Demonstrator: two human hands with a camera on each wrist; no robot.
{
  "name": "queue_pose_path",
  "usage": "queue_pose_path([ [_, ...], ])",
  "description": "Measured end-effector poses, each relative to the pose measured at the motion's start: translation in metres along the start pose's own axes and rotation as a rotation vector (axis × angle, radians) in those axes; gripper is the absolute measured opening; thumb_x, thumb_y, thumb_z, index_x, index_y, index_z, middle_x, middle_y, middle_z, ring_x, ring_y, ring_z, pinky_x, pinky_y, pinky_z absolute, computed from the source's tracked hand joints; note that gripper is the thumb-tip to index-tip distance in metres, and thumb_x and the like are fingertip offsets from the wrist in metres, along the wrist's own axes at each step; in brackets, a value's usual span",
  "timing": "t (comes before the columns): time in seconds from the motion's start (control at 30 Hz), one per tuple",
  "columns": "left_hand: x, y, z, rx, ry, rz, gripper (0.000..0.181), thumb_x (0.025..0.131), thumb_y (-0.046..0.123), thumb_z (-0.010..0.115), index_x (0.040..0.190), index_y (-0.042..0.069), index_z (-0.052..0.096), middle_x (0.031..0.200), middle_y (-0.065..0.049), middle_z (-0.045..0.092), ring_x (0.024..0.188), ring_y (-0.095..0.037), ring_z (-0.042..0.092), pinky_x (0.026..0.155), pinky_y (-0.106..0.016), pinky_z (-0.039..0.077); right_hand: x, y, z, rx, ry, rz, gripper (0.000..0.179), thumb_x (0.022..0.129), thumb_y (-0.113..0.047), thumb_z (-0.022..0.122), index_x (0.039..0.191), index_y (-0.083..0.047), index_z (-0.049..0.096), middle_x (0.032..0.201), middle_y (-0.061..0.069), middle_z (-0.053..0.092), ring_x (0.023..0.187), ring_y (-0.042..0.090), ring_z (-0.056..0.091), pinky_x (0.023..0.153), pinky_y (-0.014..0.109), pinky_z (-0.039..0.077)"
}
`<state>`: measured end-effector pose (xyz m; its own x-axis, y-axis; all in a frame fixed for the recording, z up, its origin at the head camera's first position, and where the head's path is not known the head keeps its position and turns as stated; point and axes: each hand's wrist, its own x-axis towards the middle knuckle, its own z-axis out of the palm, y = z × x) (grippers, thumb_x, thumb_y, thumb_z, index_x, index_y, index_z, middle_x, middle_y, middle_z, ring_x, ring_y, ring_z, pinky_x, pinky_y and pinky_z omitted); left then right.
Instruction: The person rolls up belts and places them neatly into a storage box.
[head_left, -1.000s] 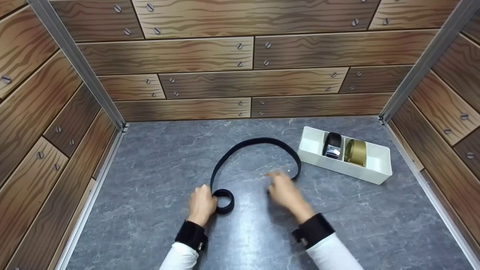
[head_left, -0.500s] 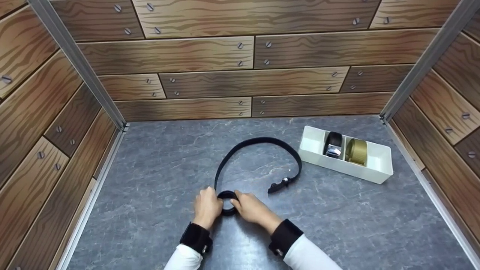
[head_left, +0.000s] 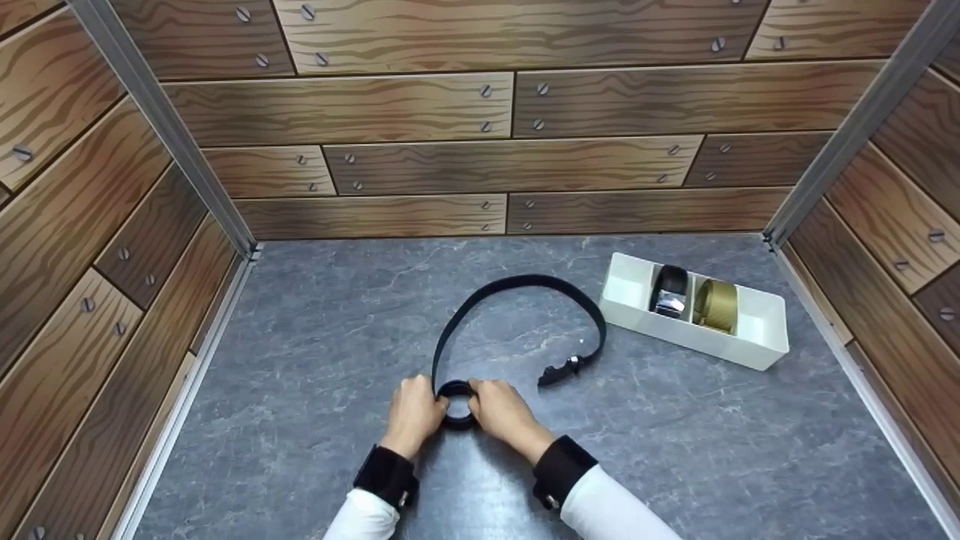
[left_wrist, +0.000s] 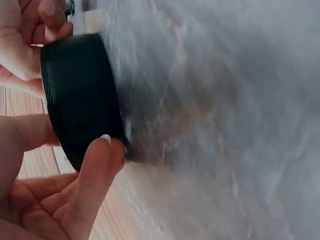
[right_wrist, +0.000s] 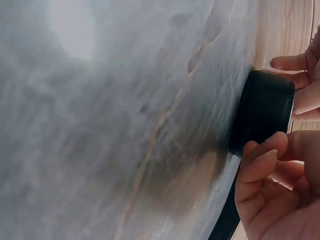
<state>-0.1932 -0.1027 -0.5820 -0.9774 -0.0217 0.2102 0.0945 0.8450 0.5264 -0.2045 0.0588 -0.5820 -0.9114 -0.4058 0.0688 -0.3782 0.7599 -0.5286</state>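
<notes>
A black belt lies on the grey floor, one end wound into a coil [head_left: 459,425] standing on its edge. Its loose strap [head_left: 517,282] arcs away and round to the right, ending at a dark buckle [head_left: 562,369]. With thumb and fingers my left hand [head_left: 415,414] pinches the coil's left side, where the strap leaves it. Opposite, my right hand [head_left: 507,417] pinches the right side. In the left wrist view the smooth outer band of the coil [left_wrist: 82,97] shows between both hands. The right wrist view shows my right fingers [right_wrist: 257,170] against the coil [right_wrist: 265,107].
To the right stands a white divided box [head_left: 701,341]. It holds a rolled black belt [head_left: 669,285] with a shiny buckle and a rolled olive-gold belt [head_left: 718,304] in neighbouring compartments. Wood-patterned walls [head_left: 420,169] enclose the floor at the back and sides.
My right hand has moved from beside the buckle end leftward to the coil and now holds it. The left hand and the coil have shifted slightly right.
</notes>
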Motion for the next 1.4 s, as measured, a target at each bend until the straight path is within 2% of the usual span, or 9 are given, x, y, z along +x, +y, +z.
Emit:
queue_pose_path([
  [0.17,0.006,-0.003,-0.005,0.001,-0.1,0.056,0.017,0.076,0.009,0.078,0.077,-0.001,0.064,0.071,-0.016,0.065,0.066,-0.034,0.066,0.055,-0.042,0.051,0.005,0.003,-0.001,-0.03,-0.031,-0.027,0.029,0.086,-0.003,0.06,0.113,-0.003,0.07,0.097,0.016,0.072,0.081,0.026,0.068,0.067,0.036,0.054],
  [0.23,0.008,-0.003,-0.005,-0.004,-0.121,0.073,0.019,0.076,0.011,0.08,0.076,0.0,0.064,0.07,-0.014,0.064,0.064,-0.031,0.065,0.054,-0.04,0.051,0.007,0.005,-0.003,-0.048,-0.049,-0.059,0.027,0.087,-0.002,0.061,0.113,-0.005,0.07,0.097,0.014,0.072,0.083,0.027,0.068,0.068,0.036,0.054],
  [0.43,0.012,-0.001,-0.002,0.014,-0.109,0.1,0.026,0.076,0.019,0.082,0.067,0.005,0.062,0.064,-0.01,0.063,0.058,-0.027,0.063,0.052,-0.039,0.049,0.011,0.008,-0.005,-0.129,-0.065,-0.187,0.018,0.087,-0.001,0.062,0.1,-0.011,0.069,0.08,0.008,0.064,0.076,0.024,0.064,0.065,0.036,0.053],
  [0.63,0.016,0.002,-0.002,0.067,-0.121,0.113,0.026,0.077,0.018,0.08,0.063,0.008,0.06,0.062,-0.008,0.061,0.058,-0.029,0.062,0.052,-0.04,0.049,0.011,0.008,-0.003,-0.153,-0.04,-0.236,0.02,0.089,-0.002,0.06,0.107,-0.008,0.068,0.079,0.006,0.059,0.072,0.024,0.061,0.064,0.036,0.052],
  [0.87,0.016,0.004,-0.001,0.109,-0.088,0.108,0.029,0.076,0.017,0.079,0.062,0.011,0.055,0.065,-0.01,0.062,0.064,-0.036,0.065,0.054,-0.047,0.049,0.01,0.01,-0.004,0.044,-0.038,-0.084,0.016,0.096,-0.01,0.059,0.106,0.0,0.065,0.098,0.014,0.066,0.091,0.027,0.065,0.08,0.039,0.053],
  [1.0,0.014,0.006,-0.001,0.072,-0.072,0.048,0.029,0.075,0.015,0.078,0.06,0.013,0.053,0.065,-0.01,0.062,0.064,-0.036,0.065,0.055,-0.047,0.049,0.005,0.014,-0.008,0.221,-0.071,0.044,0.016,0.094,-0.011,0.062,0.103,0.001,0.067,0.081,0.005,0.064,0.068,0.017,0.061,0.063,0.032,0.052],
  [1.13,0.013,0.006,0.0,0.034,-0.075,0.022,0.024,0.074,0.015,0.077,0.062,0.012,0.056,0.066,-0.01,0.064,0.064,-0.035,0.065,0.055,-0.045,0.049,-0.002,0.014,-0.011,0.395,-0.14,0.171,0.027,0.096,-0.008,0.059,0.118,0.006,0.063,0.068,0.004,0.063,0.053,0.017,0.062,0.049,0.028,0.05],
  [1.27,0.013,0.004,0.0,0.014,-0.116,0.025,0.013,0.075,0.016,0.077,0.074,0.008,0.066,0.07,-0.01,0.066,0.066,-0.034,0.066,0.056,-0.043,0.05,-0.004,0.012,-0.012,0.4,-0.164,0.192,0.032,0.097,-0.006,0.056,0.127,0.004,0.061,0.065,0.008,0.064,0.051,0.021,0.065,0.045,0.027,0.05],
  [1.4,0.014,0.003,0.0,-0.009,-0.15,0.048,0.016,0.076,0.018,0.078,0.083,0.006,0.071,0.074,-0.01,0.067,0.068,-0.03,0.066,0.058,-0.041,0.05,-0.002,0.011,-0.012,0.254,-0.14,0.126,0.03,0.096,-0.005,0.057,0.124,0.003,0.064,0.074,0.006,0.061,0.052,0.016,0.061,0.048,0.029,0.05],
])
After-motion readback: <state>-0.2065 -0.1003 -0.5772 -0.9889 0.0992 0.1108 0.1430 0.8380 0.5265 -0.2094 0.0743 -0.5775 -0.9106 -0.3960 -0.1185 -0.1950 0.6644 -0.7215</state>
